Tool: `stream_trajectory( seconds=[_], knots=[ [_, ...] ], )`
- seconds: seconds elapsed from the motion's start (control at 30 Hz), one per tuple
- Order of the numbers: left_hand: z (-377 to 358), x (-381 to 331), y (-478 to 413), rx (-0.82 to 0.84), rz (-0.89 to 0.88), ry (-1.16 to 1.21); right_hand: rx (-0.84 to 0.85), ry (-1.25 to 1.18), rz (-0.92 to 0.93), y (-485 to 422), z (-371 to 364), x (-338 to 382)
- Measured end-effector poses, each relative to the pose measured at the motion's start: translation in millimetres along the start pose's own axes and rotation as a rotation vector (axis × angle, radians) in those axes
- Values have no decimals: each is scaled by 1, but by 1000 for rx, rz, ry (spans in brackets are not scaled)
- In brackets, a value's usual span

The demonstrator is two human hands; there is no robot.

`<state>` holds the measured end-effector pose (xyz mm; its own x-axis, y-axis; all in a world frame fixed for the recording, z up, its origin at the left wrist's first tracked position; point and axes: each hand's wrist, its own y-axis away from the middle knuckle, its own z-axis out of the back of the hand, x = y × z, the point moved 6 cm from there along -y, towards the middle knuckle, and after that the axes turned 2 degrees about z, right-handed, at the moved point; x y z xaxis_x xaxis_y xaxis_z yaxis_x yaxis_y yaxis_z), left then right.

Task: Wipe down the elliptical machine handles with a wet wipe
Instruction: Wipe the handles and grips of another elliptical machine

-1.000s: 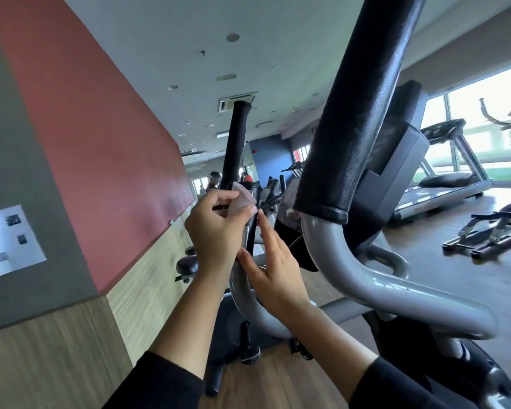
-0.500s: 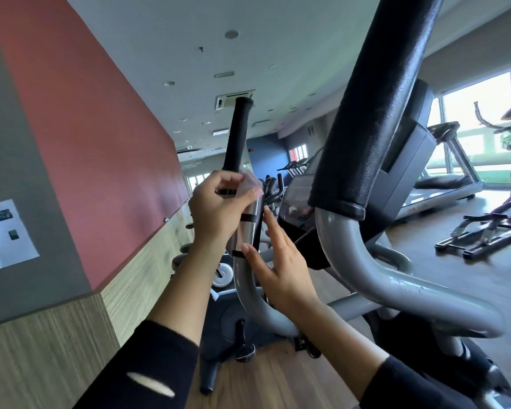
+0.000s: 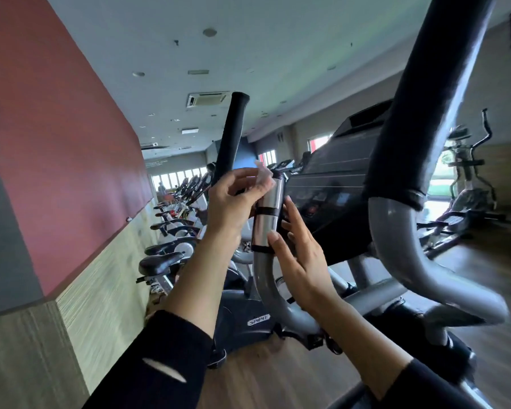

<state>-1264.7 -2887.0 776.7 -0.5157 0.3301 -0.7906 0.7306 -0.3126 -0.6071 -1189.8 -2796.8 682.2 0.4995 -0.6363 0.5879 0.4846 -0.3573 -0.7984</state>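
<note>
Wet wipe [image 3: 262, 175]: we see a small, pale, half-translucent sheet bunched at the top of the chrome grip [image 3: 270, 208], pinched in our left hand [image 3: 230, 202].
How it handles: we judge it light, limp and damp. It will likely fold and slide on polished metal, so it needs fingers pressing behind it.
Where to hold: we would wrap it round the grip under the fingertips, not pinch one corner.
Left hand: fingers curled, pinching the wipe just beside the grip's top.
Right hand [image 3: 295, 258]: holding nothing, fingers straight along the grip's right side, thumb by its lower black band.
Grip itself: stiff, fixed and smooth, rising from a grey tube [image 3: 263, 278].
Foam handles: the far foam handle [image 3: 230, 137] stands behind the left hand; the near foam handle [image 3: 425, 113] looms at the right. Both look soft and grippy.
Around: the console [image 3: 337, 178] sits behind the grip; a row of bikes [image 3: 171, 231] runs along the red wall [image 3: 56, 128].
</note>
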Motion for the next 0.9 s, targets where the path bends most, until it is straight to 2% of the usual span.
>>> stream_trajectory(
  seconds=[0.23,0.43,0.63,0.9],
  knots=[
    [18,30,29,63,64,95,-104,73,-3,1,4,9],
    [24,32,36,73,26,67,-151,131,-7,8,5,15],
    [8,16,-3,4,-104,-1,-197,151,-47,16,2,16],
    [30,34,50,-6,-269,-130,-222,202,-77,29,1,16]
  ],
)
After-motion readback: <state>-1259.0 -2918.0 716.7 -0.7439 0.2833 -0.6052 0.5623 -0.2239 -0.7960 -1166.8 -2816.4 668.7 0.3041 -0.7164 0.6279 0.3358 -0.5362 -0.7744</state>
